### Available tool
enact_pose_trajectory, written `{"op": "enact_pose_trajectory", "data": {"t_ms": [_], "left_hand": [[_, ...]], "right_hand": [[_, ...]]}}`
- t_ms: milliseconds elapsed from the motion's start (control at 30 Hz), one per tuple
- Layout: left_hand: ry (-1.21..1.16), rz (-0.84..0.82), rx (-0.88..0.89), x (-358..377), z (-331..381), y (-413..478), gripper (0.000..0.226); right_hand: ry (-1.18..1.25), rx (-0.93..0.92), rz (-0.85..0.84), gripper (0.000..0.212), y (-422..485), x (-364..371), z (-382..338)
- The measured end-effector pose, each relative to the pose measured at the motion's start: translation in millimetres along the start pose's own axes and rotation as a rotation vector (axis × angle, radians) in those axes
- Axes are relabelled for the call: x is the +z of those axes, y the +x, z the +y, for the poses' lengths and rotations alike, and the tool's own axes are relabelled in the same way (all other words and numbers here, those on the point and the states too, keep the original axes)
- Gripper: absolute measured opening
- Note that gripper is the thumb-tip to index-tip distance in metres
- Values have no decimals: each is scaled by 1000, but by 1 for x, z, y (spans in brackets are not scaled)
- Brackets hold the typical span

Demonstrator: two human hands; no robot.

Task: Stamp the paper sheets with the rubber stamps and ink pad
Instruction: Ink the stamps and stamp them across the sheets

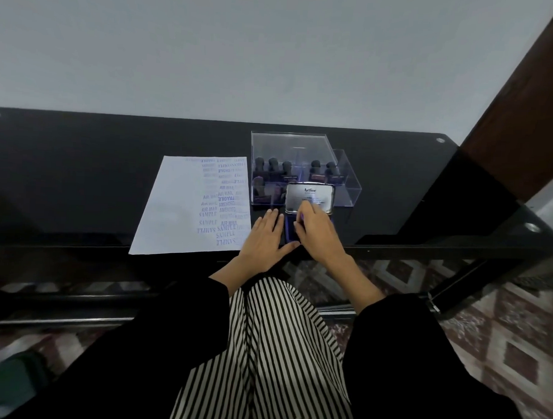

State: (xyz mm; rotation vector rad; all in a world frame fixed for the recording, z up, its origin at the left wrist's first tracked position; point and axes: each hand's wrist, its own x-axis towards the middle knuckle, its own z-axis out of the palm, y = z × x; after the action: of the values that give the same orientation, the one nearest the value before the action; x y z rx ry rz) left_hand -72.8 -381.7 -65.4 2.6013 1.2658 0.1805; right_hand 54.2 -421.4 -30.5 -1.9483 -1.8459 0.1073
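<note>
Black glass tabletop (82, 177) against grey wall (243, 51). Stamped paper sheet (172, 205) at left; left hand (263, 237) flat beside it, fingers straight, together. Ink pad (310, 191) open under right hand (318, 232), fingers curled, grip unclear. Rubber stamps (273, 167) in clear box (345, 180) behind. Patterned floor (499, 342) at right.

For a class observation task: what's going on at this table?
A seated person works at the open ink pad. The right hand is over it, a fingertip at the raised lid; whether it holds a stamp is unclear. The left hand lies flat beside the pad. The sheet is already stamped on its right half; more stamps stand in the clear box.
</note>
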Motion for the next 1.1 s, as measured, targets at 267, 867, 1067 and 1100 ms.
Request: {"op": "enact_pose_trajectory", "data": {"t_ms": [267,867,1067,1100], "left_hand": [[16,-56,-16,-3,3,1,73],[48,-74,-15,-3,3,1,73],[31,-85,-18,-5,4,2,72],[32,-83,-17,-5,4,2,72]], "right_hand": [[7,42,-119,18,17,-6,0],[43,50,-86,18,6,-4,-1],[77,99,-226,14,23,-14,0],[81,109,-244,12,25,-15,-1]]}}
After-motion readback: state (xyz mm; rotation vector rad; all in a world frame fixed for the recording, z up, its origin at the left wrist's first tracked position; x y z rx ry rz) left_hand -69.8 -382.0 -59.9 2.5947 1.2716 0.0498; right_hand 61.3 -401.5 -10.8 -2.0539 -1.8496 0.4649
